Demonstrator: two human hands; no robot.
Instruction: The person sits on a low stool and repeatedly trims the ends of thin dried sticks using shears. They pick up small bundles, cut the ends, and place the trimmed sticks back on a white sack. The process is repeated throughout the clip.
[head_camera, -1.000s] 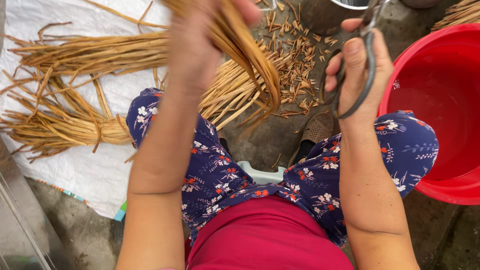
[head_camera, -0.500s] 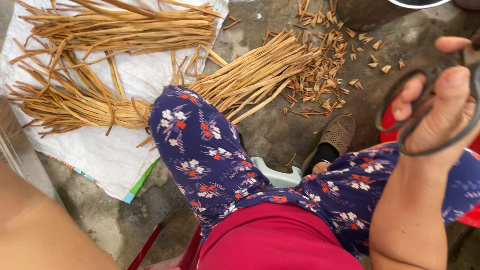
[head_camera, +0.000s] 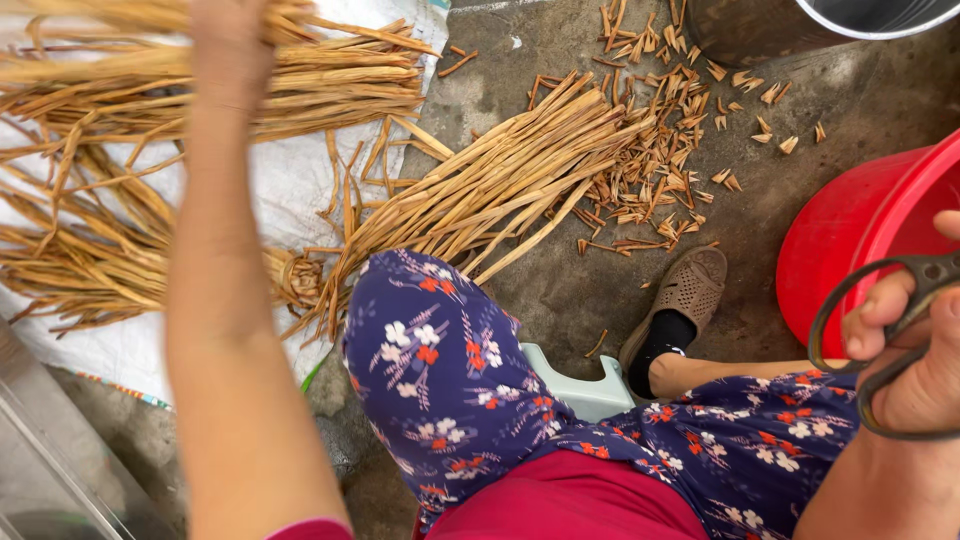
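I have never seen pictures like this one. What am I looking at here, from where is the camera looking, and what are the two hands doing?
The camera is worn on a person's head and looks straight down, so you see the person's own arms, lap and feet. There is no machine, only two bare hands.

The person sits on a low pale stool, in flowered trousers. The left hand reaches forward into a pile of dried straw-coloured strips lying on a white sheet. The right hand, at the right edge, holds dark scissors by the handles; the blades are out of view.

On the concrete floor lie another bundle of strips and many small cut-off pieces. A red basin stands at the right, and a metal bucket at the top.
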